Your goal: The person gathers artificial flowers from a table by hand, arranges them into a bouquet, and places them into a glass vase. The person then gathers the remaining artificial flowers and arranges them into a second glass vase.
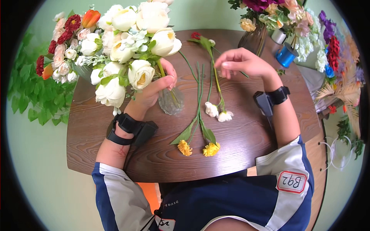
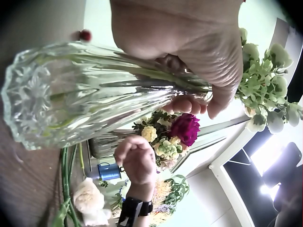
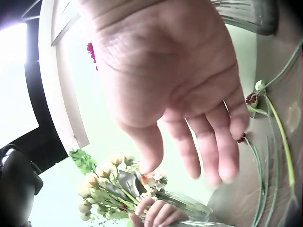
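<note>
My left hand is curled round the neck of a clear glass vase and the stems in it; white flowers spread above. In the left wrist view the hand grips at the mouth of the ribbed vase. My right hand hangs over the table, fingers loosely bent, holding nothing; the right wrist view shows its palm with fingers apart. Below it lie a stem with white blooms and crossed green stems with yellow flowers.
Another vase of pink, red and white flowers stands at the left. At the back right are a dark vase with mixed flowers and a blue spool. A red flower lies near the table's back edge.
</note>
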{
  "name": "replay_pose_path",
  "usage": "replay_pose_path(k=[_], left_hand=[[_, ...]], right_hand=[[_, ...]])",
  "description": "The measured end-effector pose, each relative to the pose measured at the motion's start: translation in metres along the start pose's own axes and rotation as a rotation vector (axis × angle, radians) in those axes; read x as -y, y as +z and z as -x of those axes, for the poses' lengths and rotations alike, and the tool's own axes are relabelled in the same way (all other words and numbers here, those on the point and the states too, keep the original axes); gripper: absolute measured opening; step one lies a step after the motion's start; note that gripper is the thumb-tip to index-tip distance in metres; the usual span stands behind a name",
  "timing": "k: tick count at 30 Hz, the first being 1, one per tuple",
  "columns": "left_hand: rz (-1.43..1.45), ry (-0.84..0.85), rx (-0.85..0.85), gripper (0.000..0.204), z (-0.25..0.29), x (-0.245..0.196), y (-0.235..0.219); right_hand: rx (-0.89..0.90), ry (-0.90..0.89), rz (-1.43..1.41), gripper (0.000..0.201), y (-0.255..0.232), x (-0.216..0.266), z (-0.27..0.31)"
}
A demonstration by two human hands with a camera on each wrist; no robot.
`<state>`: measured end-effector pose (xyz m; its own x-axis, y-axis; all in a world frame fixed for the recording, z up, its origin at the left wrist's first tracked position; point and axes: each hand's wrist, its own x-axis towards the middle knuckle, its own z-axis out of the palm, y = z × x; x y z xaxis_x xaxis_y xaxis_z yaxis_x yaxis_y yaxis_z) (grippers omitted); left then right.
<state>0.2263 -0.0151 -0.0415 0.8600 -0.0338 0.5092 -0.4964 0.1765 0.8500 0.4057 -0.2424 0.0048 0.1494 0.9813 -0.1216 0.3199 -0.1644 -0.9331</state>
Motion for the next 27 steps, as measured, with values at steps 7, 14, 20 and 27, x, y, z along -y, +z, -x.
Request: replay_pose_path(k=[7, 14, 20, 27], left_hand=[[-0.014, -0.009, 0.006, 0.020, 0.000, 0.000, -0.002], [0.011, -0.007, 0.006, 0.020, 0.000, -0.001, 0.001], [-0.009, -0.007, 0.006, 0.020, 0.000, -0.001, 0.001], [-0.004, -0.013, 0.005, 0.020, 0.000, 0.000, 0.000]], right_hand=[[-0.220, -0.148, 0.828, 0.026, 0.012, -0.048, -0.023], [-0.327, -0.264, 0.763, 0.016, 0.026, -0.049, -0.029], [-0.287, -0.418, 0.675, 0.020, 0.029, -0.059, -0.032], [-0.247, -0.517, 1.022, 0.012, 0.041, -0.047, -0.034]])
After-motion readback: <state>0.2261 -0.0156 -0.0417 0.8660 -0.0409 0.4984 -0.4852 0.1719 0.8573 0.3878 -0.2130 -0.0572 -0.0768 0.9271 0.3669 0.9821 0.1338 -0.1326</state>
